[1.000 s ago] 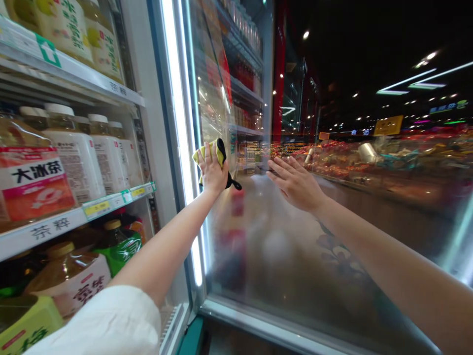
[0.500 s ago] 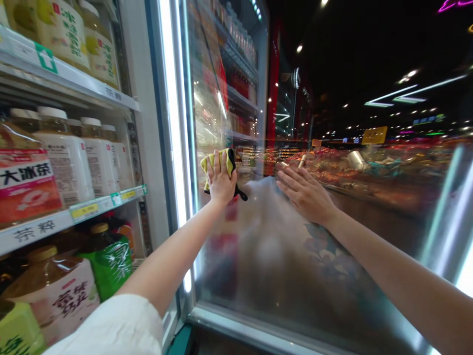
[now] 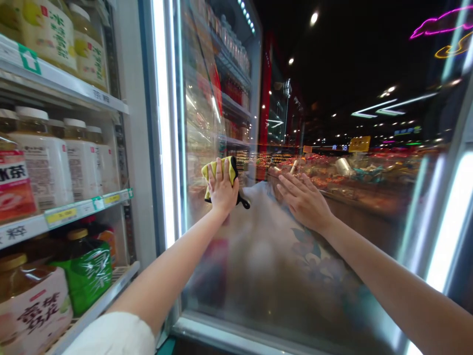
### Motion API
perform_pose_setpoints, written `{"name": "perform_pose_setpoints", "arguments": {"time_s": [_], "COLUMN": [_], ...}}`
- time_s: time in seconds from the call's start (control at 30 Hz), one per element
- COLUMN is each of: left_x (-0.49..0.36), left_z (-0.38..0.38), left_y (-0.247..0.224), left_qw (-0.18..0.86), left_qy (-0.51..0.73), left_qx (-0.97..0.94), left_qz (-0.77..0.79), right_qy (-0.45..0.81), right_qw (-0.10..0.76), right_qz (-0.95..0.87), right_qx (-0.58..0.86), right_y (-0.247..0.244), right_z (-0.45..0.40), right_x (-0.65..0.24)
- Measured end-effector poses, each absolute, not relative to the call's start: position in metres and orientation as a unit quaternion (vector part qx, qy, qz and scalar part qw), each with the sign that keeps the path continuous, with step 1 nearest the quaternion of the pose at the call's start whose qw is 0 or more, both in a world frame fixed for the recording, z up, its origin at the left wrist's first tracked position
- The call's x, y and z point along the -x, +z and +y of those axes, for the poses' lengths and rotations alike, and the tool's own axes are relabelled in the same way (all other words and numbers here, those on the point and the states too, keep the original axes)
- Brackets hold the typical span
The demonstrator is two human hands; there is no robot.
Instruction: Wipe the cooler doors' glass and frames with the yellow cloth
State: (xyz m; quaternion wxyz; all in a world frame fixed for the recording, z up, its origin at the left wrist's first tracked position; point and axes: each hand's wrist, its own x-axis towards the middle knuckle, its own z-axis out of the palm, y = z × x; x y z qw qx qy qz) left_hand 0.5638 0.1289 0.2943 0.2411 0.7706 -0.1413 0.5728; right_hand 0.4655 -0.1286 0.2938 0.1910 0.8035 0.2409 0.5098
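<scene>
My left hand [image 3: 222,190] presses a yellow cloth with black edging [image 3: 209,171] against the glass door [image 3: 266,276]. The fingers lie over the cloth, and a black loop hangs out at its lower right. To the right, my right hand [image 3: 308,202] rests with fingers stretched out on or just off the same glass; whether it touches I cannot tell. Nothing is in it. The lower part of the glass looks hazy and carries reflections.
At left, open cooler shelves [image 3: 88,209] hold bottled drinks, among them a green-labelled bottle [image 3: 86,271]. Bright light strips run along the door's left side [image 3: 162,123] and right frame [image 3: 449,227]. Beyond the glass lie displays of goods [image 3: 362,170].
The view has turned slightly to the right, so the shelves sit further left and more of the door's right frame shows. Both hands keep nearly the same places in view.
</scene>
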Motion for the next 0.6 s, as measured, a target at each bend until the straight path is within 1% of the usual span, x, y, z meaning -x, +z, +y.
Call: {"name": "perform_pose_setpoints", "arguments": {"time_s": [0.03, 0.1, 0.23, 0.3, 0.37, 0.5, 0.57, 0.6], "left_x": [-0.563, -0.558, -0.548, -0.546, -0.546, -0.545, -0.543, -0.542], "left_z": [0.116, 0.095, 0.094, 0.108, 0.113, 0.08, 0.057, 0.049], "left_y": [0.301, 0.306, 0.279, 0.264, 0.262, 0.297, 0.313, 0.315], "left_qw": [0.26, 0.243, 0.097, 0.052, 0.073, 0.221, 0.241, 0.23], "left_qy": [0.581, 0.584, 0.543, 0.518, 0.52, 0.564, 0.573, 0.574], "left_qx": [-0.761, -0.76, -0.78, -0.78, -0.785, -0.775, -0.766, -0.765], "left_qz": [-0.127, -0.147, -0.295, -0.347, -0.328, -0.179, -0.165, -0.181], "right_qy": [0.515, 0.518, 0.504, 0.497, 0.492, 0.499, 0.499, 0.498], "right_qw": [0.18, 0.164, 0.174, 0.184, 0.189, 0.179, 0.176, 0.177], "right_qz": [0.233, 0.226, 0.236, 0.235, 0.23, 0.218, 0.216, 0.216], "right_qx": [-0.805, -0.808, -0.813, -0.815, -0.818, -0.819, -0.82, -0.821], "right_y": [0.294, 0.293, 0.284, 0.282, 0.282, 0.285, 0.284, 0.282], "right_z": [-0.128, -0.127, -0.134, -0.142, -0.149, -0.153, -0.152, -0.152], "right_x": [-0.466, -0.466, -0.461, -0.457, -0.453, -0.451, -0.452, -0.452]}}
